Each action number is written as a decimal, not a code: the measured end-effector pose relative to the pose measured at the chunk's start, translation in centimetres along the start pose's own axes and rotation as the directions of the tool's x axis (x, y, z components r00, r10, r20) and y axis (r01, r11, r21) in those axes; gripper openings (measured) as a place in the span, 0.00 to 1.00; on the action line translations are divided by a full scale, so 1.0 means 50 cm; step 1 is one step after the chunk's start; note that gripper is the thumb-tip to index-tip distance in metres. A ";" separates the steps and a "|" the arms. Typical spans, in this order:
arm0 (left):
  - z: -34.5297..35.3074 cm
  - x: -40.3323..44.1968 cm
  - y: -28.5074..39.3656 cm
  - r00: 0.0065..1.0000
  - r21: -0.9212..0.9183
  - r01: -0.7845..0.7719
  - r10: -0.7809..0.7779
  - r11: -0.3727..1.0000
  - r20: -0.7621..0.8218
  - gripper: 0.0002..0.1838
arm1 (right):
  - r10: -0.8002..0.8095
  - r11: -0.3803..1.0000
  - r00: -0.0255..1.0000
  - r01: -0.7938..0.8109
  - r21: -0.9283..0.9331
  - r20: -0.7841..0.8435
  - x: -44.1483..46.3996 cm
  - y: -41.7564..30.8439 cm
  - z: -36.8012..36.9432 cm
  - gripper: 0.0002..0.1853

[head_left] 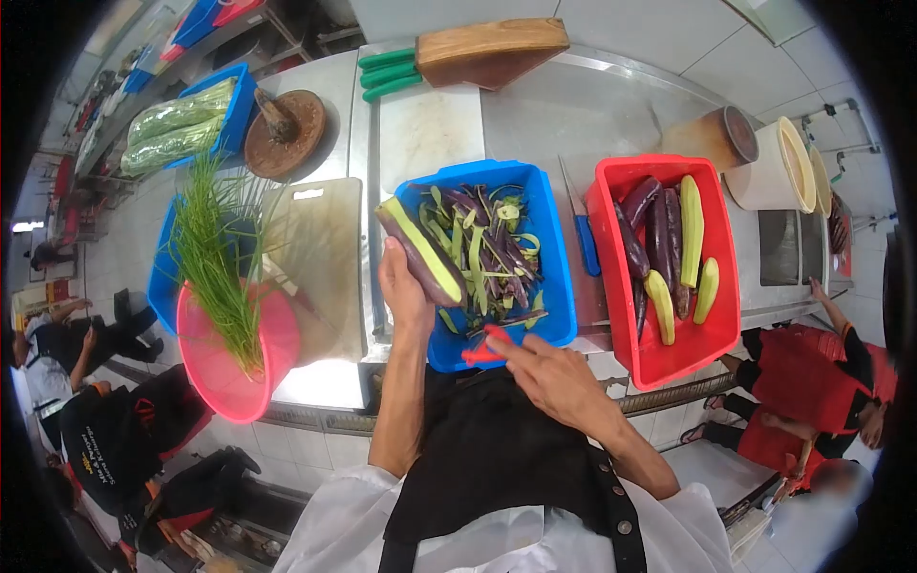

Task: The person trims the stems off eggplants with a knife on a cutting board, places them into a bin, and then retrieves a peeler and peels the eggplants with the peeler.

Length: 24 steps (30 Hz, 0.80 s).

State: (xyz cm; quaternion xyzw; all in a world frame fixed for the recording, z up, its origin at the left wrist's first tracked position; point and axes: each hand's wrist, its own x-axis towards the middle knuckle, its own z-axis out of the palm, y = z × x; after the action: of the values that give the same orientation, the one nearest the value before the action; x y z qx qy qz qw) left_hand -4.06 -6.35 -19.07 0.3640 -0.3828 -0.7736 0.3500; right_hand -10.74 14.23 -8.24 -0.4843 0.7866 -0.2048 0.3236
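Observation:
My left hand (405, 286) is wrapped round a partly peeled eggplant (420, 250), with a pale green strip bared along its purple skin. It is held tilted over the left side of a blue tub (557, 215). Peelings (487, 253) in purple and green lie in that tub. In my right hand (559, 382) is a red peeler (485, 348), near the tub's front edge and apart from the eggplant. A red tub (700, 346) stands to the right, with unpeeled eggplants (659, 239) and several peeled eggplants (692, 229) inside.
A blue-handled knife (586, 244) lies between the tubs. At left are a cutting board (320, 248), a pink basket (224, 387) with long green stalks (224, 277), and a stone mortar (308, 129). A knife block (492, 50) lies behind. Other people stand on both sides.

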 end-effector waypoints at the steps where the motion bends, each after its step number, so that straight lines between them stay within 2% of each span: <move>1: 0.000 -0.005 0.013 0.993 0.008 0.066 -0.067 0.998 0.099 0.27 | 0.029 0.999 0.997 -0.027 0.029 -0.078 0.003 -0.002 -0.005 0.23; 2: 0.001 -0.017 0.023 0.970 0.025 0.137 -0.139 0.990 0.198 0.29 | 0.032 0.999 0.997 -0.030 0.030 -0.077 0.017 -0.007 -0.012 0.23; 4: 0.041 -0.046 0.024 0.974 -0.025 0.223 -0.222 0.974 0.055 0.27 | -0.006 0.994 0.903 0.050 0.093 -0.430 0.082 -0.031 -0.039 0.26; 6: 0.055 -0.073 0.030 0.947 0.024 0.256 -0.256 0.966 0.195 0.25 | 0.006 0.999 0.890 0.019 0.050 -0.457 0.126 -0.040 -0.048 0.27; 8: 0.059 -0.087 0.027 0.944 0.166 0.135 -0.177 0.977 0.277 0.22 | 0.008 1.000 0.878 -0.008 0.003 -0.478 0.134 -0.041 -0.051 0.27; 9: 0.054 -0.090 0.023 0.932 0.163 0.142 -0.187 0.976 0.310 0.21 | 0.007 1.000 0.880 -0.019 -0.020 -0.475 0.135 -0.039 -0.050 0.27; 11: 0.053 -0.098 0.017 0.935 0.125 0.162 -0.193 0.979 0.297 0.21 | 0.004 0.999 0.885 -0.027 -0.043 -0.465 0.133 -0.035 -0.044 0.27; 13: 0.058 -0.102 0.025 0.937 0.074 0.213 -0.225 0.974 0.266 0.21 | -0.034 0.994 0.816 0.088 0.066 -0.577 0.124 -0.028 -0.040 0.28; 17: 0.055 -0.096 0.031 0.933 0.086 0.221 -0.236 0.972 0.271 0.21 | 0.055 0.996 0.877 -0.013 0.091 -0.477 0.115 -0.033 -0.045 0.26; 20: 0.041 -0.088 0.019 0.912 0.171 0.211 -0.257 0.962 0.319 0.21 | 0.019 0.997 0.861 0.024 0.076 -0.508 0.124 -0.020 -0.043 0.28; 23: 0.075 -0.086 0.040 0.955 0.136 0.148 -0.177 0.980 0.236 0.20 | 0.014 0.997 0.882 0.021 0.068 -0.472 0.125 -0.019 -0.048 0.29; 24: 0.080 -0.078 0.043 0.956 0.135 0.148 -0.177 0.980 0.235 0.20 | -0.009 0.999 0.914 0.027 0.038 -0.405 0.118 -0.017 -0.040 0.28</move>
State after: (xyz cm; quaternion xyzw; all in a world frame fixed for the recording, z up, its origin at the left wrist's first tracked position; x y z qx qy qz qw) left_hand -4.92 -2.78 -14.31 0.3154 -0.4363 -0.8153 0.2132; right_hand -13.51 8.58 -8.14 -0.4316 0.8276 -0.3201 0.1620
